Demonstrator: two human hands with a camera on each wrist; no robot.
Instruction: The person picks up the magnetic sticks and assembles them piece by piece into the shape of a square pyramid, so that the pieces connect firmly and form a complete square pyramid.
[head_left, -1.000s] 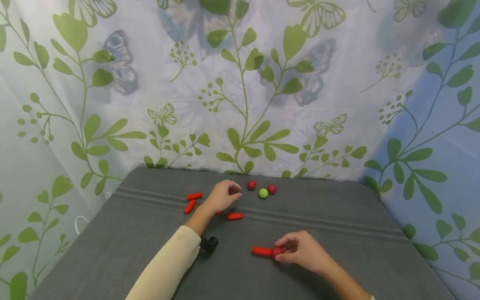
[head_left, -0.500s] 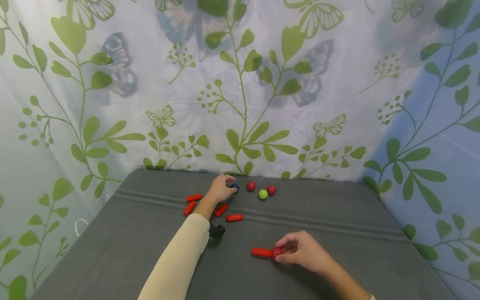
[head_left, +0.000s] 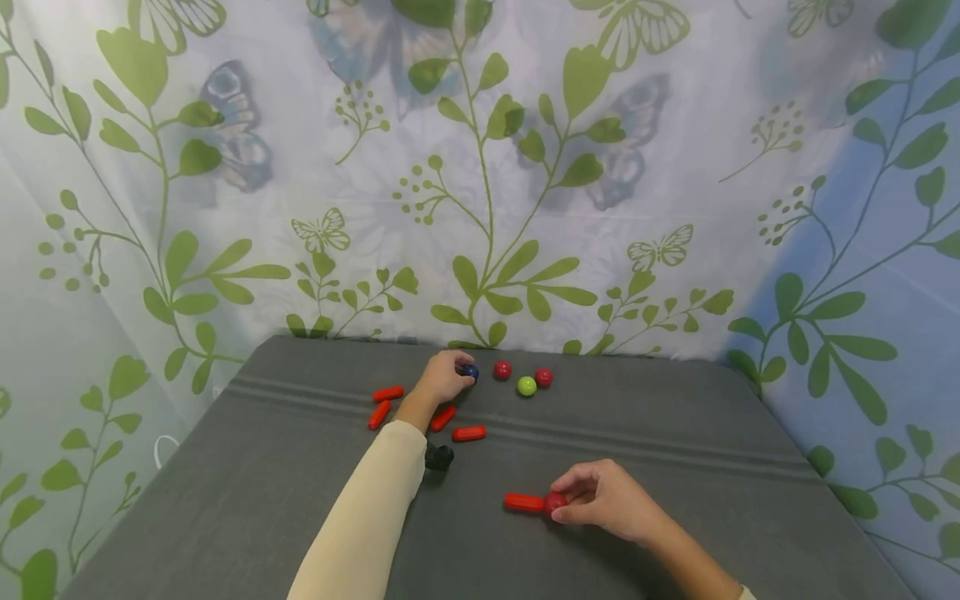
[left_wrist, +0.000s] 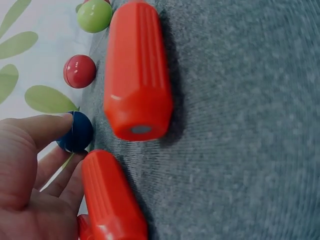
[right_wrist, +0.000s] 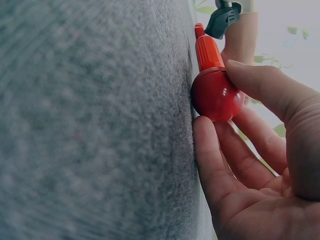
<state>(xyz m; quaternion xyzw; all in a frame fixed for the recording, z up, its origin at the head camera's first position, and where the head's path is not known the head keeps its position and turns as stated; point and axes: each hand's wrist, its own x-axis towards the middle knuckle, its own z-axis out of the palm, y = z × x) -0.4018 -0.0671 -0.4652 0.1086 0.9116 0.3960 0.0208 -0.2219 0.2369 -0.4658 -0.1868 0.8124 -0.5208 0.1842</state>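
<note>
One blue ball (left_wrist: 79,132) pinched by the left hand (head_left: 442,377), one red ball (right_wrist: 217,96), touching a red stick (head_left: 522,502), held by the right hand (head_left: 606,498)

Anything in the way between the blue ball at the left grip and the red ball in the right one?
Nothing visible stands on the straight line from the blue ball to the red ball. In the head view, the nearest loose red rod lies close on its left; the green ball sits off to its right.
</note>
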